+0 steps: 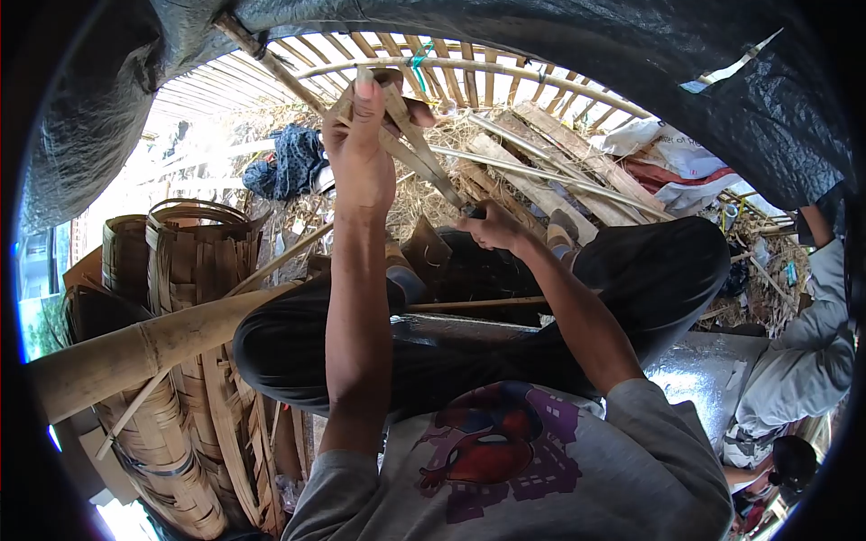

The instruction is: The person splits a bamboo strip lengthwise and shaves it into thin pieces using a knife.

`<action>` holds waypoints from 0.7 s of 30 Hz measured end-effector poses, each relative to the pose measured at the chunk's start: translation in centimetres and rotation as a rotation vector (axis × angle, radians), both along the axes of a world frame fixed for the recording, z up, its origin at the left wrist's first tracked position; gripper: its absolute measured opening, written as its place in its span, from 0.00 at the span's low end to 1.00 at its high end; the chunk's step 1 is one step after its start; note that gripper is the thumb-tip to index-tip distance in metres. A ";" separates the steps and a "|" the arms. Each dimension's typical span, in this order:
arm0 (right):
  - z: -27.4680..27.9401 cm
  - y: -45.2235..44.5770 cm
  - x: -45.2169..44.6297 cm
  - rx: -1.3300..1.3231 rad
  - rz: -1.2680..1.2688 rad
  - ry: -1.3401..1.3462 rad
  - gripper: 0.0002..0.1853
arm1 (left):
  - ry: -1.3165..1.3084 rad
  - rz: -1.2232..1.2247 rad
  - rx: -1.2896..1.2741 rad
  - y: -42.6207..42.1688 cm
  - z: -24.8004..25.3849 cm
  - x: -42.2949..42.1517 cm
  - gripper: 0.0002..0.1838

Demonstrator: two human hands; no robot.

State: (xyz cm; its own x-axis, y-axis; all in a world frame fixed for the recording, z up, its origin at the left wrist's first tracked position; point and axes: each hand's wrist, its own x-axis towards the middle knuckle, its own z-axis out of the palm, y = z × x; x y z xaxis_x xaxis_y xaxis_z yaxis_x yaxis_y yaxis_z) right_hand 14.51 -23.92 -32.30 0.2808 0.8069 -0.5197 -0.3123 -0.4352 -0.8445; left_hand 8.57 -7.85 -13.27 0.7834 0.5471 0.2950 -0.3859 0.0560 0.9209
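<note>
My left hand (363, 135) is raised in front of me, thumb up, with its fingers closed on a pale, flat bamboo strip (408, 155). The strip shows as two lengths that spread apart at my fingers and meet lower down. Where they meet is the greyish blade of a knife (447, 191), lying against the bamboo. My right hand (492, 227) is wrapped round the knife's dark handle, above my right knee. Just how the blade sits on or between the two lengths cannot be made out.
A thick bamboo pole (144, 356) crosses at the left, beside woven bamboo baskets (194, 257). Wooden planks (577, 162) and straw lie ahead, near a dark blue cloth (293, 162). Black sheeting (740, 99) hangs overhead. Another person's sleeve (803, 361) is at the right.
</note>
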 end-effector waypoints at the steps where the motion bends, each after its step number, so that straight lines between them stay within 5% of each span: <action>1: -1.2 -0.1 -0.4 -0.063 -0.031 -0.126 0.16 | -0.033 0.012 -0.036 0.0 -0.1 0.0 0.20; 2: -1.2 -0.2 -1.0 -0.069 -0.028 -0.121 0.16 | -0.029 0.015 -0.042 -0.3 0.0 0.0 0.20; 4: -1.2 -0.4 -2.3 -0.055 -0.121 -0.571 0.19 | -0.069 0.061 -0.044 -1.2 0.0 0.1 0.18; 14: -0.7 0.1 -4.2 -0.130 -0.269 -0.643 0.19 | -0.011 0.032 0.250 -2.7 0.6 1.1 0.25; 21: -2.2 1.7 -6.4 -0.103 -0.499 -0.783 0.14 | -0.165 -0.004 0.288 -2.3 -0.7 1.7 0.17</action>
State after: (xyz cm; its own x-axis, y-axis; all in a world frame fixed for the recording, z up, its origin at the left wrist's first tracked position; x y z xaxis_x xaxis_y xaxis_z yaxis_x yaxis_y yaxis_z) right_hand 8.15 -22.21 -34.49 0.8830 0.4591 -0.0981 0.1588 -0.4888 -0.8578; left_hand 10.23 -10.18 -13.96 0.7144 0.4195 0.5601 -0.5311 -0.1961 0.8243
